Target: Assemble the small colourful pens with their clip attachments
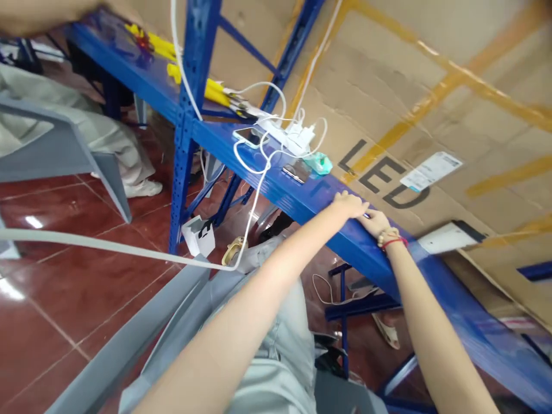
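Observation:
My left hand [347, 204] rests over the blue shelf [297, 201] with its fingers curled. Close against it is my right hand [374, 223], closed too, with a beaded and a red bracelet [391, 238] at the wrist. Between the two hands shows a small dark, shiny bit; what it belongs to is hidden and blurred. Left of the hands lie a dark flat item with a pale edge [296, 171] and a teal plastic packet [319, 163]. Farther along the shelf are a phone [250, 137] and a white power strip with plugs [297, 137].
White cables [254, 215] loop off the shelf, and a pale cable [107, 244] crosses the left side. A blue upright [190, 121] stands left. Behind is a large taped carton [388, 115] marked LED. Yellow-handled tools [215, 92] lie farther left. A seated person's legs [103, 126] show beyond.

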`<act>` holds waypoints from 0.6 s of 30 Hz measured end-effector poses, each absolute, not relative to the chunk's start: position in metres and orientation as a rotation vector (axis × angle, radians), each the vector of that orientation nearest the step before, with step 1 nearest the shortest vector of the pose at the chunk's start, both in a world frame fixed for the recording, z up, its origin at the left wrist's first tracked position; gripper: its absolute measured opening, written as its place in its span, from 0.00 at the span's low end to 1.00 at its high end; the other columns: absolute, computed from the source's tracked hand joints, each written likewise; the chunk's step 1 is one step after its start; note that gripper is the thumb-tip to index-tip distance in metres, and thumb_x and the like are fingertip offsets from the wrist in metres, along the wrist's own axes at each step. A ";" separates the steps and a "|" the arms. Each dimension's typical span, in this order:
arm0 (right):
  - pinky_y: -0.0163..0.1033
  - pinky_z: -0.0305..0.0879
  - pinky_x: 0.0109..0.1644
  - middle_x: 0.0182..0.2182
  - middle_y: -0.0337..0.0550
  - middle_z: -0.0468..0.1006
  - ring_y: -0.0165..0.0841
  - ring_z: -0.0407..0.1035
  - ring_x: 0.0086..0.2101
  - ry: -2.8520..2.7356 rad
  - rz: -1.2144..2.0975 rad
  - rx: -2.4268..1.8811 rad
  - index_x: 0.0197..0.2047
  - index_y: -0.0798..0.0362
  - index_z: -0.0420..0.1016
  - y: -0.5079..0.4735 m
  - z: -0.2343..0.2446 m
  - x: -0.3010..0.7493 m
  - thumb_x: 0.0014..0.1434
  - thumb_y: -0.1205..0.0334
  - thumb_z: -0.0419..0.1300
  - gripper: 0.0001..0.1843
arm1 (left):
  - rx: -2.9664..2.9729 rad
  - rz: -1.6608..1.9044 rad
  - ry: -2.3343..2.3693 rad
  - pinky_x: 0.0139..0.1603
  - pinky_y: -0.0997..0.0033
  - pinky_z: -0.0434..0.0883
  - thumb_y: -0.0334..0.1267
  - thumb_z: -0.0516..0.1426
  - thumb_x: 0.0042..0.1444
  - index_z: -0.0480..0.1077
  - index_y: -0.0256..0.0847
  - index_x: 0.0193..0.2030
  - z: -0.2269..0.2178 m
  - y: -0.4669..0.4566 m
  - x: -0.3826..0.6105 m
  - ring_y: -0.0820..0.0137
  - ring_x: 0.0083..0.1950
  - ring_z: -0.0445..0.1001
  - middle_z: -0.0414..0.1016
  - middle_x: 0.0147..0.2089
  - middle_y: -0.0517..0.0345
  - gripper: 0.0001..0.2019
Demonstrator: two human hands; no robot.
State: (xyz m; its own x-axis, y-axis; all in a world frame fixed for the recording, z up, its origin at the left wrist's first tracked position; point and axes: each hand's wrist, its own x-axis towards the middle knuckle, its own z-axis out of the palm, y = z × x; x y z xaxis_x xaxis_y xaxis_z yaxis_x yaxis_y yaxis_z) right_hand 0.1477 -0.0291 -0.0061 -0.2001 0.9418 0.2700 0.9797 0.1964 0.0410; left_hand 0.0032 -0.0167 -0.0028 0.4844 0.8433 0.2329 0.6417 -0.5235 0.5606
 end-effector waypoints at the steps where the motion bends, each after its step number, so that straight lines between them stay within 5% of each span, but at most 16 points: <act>1: 0.40 0.68 0.37 0.32 0.48 0.81 0.41 0.73 0.33 -2.240 -0.204 -1.834 0.38 0.56 0.80 -0.030 -0.006 0.146 0.56 0.43 0.52 0.26 | 2.343 0.669 1.241 0.65 0.54 0.51 0.47 0.38 0.63 0.67 0.30 0.58 -0.001 -0.018 0.001 0.55 0.68 0.52 0.62 0.64 0.41 0.28; 11: 0.40 0.66 0.39 0.32 0.45 0.80 0.44 0.73 0.37 -2.103 -0.008 -1.830 0.44 0.55 0.80 -0.040 0.005 0.137 0.53 0.39 0.54 0.30 | 2.449 0.625 1.282 0.62 0.62 0.57 0.48 0.37 0.64 0.69 0.33 0.54 0.001 -0.005 -0.003 0.58 0.63 0.62 0.67 0.60 0.43 0.28; 18: 0.34 0.63 0.37 0.36 0.41 0.80 0.36 0.72 0.35 -2.079 0.139 -1.723 0.41 0.54 0.80 -0.026 -0.001 0.149 0.51 0.36 0.54 0.31 | 2.503 0.669 1.244 0.59 0.61 0.61 0.48 0.36 0.64 0.73 0.35 0.48 -0.003 0.009 0.003 0.58 0.57 0.68 0.74 0.52 0.45 0.28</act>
